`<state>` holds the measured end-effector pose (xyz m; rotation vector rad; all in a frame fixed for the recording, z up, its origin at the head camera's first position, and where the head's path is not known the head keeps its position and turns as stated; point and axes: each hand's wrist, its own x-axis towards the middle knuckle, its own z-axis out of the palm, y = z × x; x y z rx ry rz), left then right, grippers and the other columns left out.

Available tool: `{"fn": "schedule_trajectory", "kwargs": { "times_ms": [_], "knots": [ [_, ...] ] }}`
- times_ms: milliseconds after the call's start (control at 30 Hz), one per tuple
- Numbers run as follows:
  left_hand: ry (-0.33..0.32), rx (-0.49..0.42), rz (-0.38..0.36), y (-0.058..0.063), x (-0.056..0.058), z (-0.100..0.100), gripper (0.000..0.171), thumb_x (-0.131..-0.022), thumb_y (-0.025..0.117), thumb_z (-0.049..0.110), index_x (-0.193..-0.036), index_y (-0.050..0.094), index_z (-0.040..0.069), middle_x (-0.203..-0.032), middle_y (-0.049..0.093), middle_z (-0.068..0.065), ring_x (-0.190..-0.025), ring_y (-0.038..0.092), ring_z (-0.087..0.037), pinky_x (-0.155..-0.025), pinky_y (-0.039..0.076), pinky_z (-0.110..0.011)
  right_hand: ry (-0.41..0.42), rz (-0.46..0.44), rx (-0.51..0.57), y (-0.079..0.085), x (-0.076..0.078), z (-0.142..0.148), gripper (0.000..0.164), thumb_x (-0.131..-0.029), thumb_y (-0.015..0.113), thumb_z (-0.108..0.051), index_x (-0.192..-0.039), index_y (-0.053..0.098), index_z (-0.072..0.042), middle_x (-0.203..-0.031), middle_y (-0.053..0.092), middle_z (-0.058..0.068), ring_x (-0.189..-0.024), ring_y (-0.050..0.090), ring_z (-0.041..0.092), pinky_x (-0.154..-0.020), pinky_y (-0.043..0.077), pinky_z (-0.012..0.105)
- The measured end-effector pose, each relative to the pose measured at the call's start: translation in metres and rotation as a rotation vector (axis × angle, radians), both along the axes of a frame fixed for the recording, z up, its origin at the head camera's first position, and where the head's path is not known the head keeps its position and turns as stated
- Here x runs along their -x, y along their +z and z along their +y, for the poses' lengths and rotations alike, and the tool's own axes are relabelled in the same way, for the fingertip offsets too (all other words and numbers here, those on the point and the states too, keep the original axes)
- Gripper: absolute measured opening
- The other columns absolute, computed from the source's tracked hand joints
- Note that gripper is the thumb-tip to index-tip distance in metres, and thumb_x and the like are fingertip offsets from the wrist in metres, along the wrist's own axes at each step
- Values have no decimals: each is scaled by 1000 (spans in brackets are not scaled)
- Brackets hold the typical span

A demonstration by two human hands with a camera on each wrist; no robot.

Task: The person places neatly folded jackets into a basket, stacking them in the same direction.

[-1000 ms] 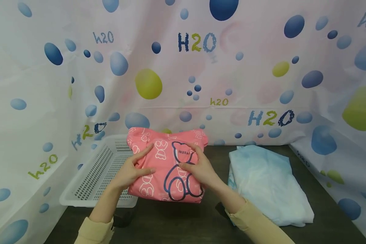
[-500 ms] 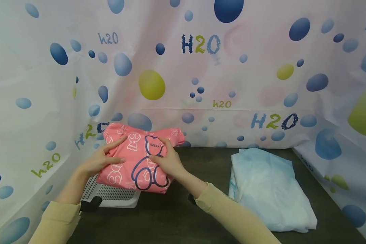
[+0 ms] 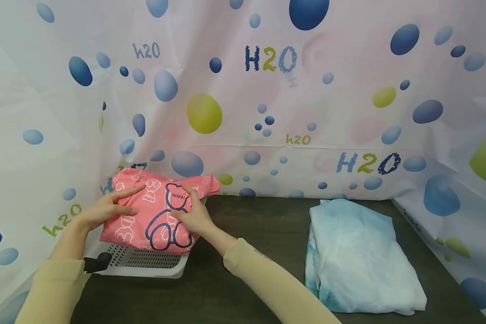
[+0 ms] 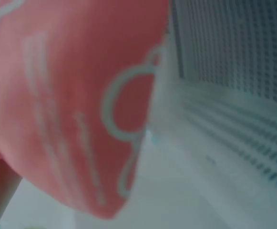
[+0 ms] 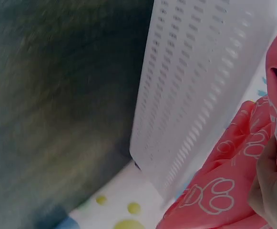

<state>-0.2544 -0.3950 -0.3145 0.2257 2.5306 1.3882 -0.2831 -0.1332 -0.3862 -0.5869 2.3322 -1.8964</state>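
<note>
A folded pink garment (image 3: 139, 225) with a blue bear outline and white prints is held up over the white perforated basket (image 3: 154, 272). My left hand (image 3: 101, 210) grips its left side, thumb and fingers spread on the front face. On the right side, my right hand (image 3: 197, 219) holds it the same way. The garment hides most of the basket in the head view. In the left wrist view a corner of the garment (image 4: 81, 119) hangs beside the basket's slotted wall (image 4: 233, 133). The right wrist view shows fingers tucked under a fold of the garment (image 5: 214, 195).
A folded pale blue and white cloth (image 3: 360, 261) lies on the right of the dark table (image 3: 259, 252). A white curtain (image 3: 243, 90) with blue and green drops and H2O lettering stands behind and along both sides.
Both hands have carried the pink garment leftward, from beside the basket to over it. Their hold on it looks the same. The blue and white cloth stays on the table.
</note>
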Motion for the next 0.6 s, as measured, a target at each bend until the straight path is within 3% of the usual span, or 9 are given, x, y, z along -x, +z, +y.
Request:
{"fn": "schedule_trajectory", "kwargs": {
  "times_ms": [133, 233, 500, 600],
  "knots": [
    [26, -9, -93, -6, 4, -14, 74, -93, 65, 19, -151, 29, 45, -133, 36, -31, -76, 69, -31, -72, 58, -41, 40, -30, 29, -8, 1, -13, 70, -87, 74, -20, -146, 37, -28, -138, 52, 7, -120, 56, 26, -97, 49, 39],
    [42, -2, -136, -17, 6, -20, 76, -93, 64, 24, -154, 23, 41, -135, 34, -31, -79, 68, -30, -74, 58, -41, 48, -60, 28, -14, 1, -17, 71, -85, 75, -18, -145, 39, -29, -138, 53, 7, -119, 57, 25, -96, 49, 38],
    [85, 51, -172, -43, 12, -24, 78, -93, 66, 31, -156, 19, 25, -128, 45, -29, -77, 69, -31, -73, 58, -43, -8, -190, 43, -26, -3, -32, 69, -81, 76, -8, -141, 45, -23, -131, 56, 10, -115, 57, 29, -93, 50, 42],
    [67, 61, -191, -49, 17, -22, 80, -93, 66, 29, -156, 18, 21, -136, 36, -32, -79, 68, -30, -74, 57, -42, -47, -193, 20, -26, -4, -35, 68, -78, 75, -4, -139, 46, -17, -126, 58, 14, -111, 58, 30, -90, 51, 42]
  ]
}}
